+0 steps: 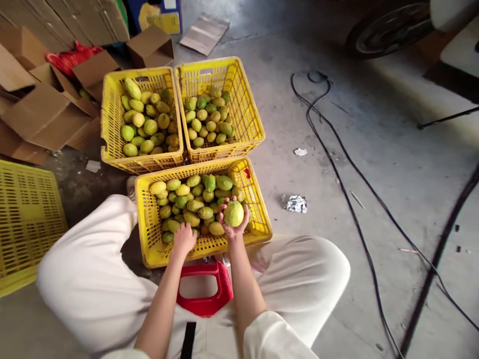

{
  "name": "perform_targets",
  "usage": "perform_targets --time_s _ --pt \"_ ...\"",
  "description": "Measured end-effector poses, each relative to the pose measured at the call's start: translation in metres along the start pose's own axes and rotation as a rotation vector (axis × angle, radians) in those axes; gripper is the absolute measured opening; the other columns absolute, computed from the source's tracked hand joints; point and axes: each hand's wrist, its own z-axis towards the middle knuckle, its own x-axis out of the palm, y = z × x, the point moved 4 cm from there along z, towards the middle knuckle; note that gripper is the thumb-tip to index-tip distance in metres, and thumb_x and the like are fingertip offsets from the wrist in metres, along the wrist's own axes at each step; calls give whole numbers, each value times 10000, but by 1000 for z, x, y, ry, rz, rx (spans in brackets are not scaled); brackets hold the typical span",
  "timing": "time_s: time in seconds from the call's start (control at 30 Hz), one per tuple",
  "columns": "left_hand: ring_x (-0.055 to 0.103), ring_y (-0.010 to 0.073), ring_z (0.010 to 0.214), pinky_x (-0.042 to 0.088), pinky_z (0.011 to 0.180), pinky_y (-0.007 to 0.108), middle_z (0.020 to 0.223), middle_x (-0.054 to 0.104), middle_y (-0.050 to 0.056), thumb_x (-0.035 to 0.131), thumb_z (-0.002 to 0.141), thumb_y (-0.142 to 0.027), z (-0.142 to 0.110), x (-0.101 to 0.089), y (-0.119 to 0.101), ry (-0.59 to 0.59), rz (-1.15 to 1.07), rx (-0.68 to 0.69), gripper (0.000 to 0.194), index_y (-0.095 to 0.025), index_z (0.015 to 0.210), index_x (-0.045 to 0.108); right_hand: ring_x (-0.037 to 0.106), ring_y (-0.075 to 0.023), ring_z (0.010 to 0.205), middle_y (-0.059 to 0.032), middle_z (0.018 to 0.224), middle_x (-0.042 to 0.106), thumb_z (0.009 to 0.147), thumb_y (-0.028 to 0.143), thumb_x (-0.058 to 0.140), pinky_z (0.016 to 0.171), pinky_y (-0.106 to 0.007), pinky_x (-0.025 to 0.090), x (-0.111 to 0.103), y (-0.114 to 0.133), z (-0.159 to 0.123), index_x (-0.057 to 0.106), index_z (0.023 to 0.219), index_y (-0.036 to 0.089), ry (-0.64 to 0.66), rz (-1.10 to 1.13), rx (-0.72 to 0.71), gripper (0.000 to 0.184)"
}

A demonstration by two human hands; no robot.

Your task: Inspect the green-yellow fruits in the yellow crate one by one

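In my right hand (234, 227) is a large, round, yellow-green lemon (233, 214), cupped in the palm with the fingers curled around it, above the right side of the near yellow crate (204, 254). My left hand (184, 240) is at that crate's front, back of the hand up, fingers curled down among the fruit. Its fingertips are hidden, and whatever they grip cannot be made out. Green and yellow lemons (194, 205) cover the crate's bottom. Between my legs, below the crate, shows a red plastic stool edge with a handle opening (204, 310).
Behind stand two more yellow crates, left (149, 162) and right (247, 119), both holding lemons. Cardboard boxes (45, 117) pile up at left, above another yellow crate (30, 224). Black cables (348, 199) and crumpled foil (295, 204) lie on the floor at right. A wheel (389, 30) is beyond.
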Motion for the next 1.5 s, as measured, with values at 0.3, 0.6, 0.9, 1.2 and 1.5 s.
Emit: perform_targets --time_s 0.3,0.6,0.9,1.2,1.5 --pt "329 321 1575 200 1286 562 1682 409 158 491 816 75 91 -27 -25 -70 11 284 769 -202 1533 503 692 -171 854 -32 1185 730 836 590 697 646 -341 658 7 2 -27 725 1125 323 -84 78 -47 395" --pt "340 467 1527 291 1208 654 1537 521 242 676 781 -29 114 -20 -25 -95 -300 218 372 -185 1118 660 672 -212 970 -19 1296 677 891 651 638 900 -572 632 63 32 -57 718 1076 345 -15 -73 21 366" --pt "492 493 1403 424 1116 602 1151 688 223 823 619 -261 69 -42 10 -171 -934 -34 471 -217 986 530 718 -246 979 -48 1293 684 841 718 638 686 -454 664 94 53 -68 701 1193 384 19 -158 -76 489" --pt "712 268 884 584 550 289 1014 710 149 674 798 -546 -70 -61 -3 53 -2217 -43 486 -166 1101 652 747 -205 878 -12 1124 782 886 400 695 771 -418 669 51 -14 -61 691 1158 297 -169 -71 180 291" --pt "651 223 761 604 633 338 890 660 94 604 843 -467 -146 -96 -17 132 -2395 2 470 -173 1201 682 712 -167 1080 11 1559 570 1033 508 480 759 -325 639 84 -11 -126 520 1469 484 25 -163 141 438"
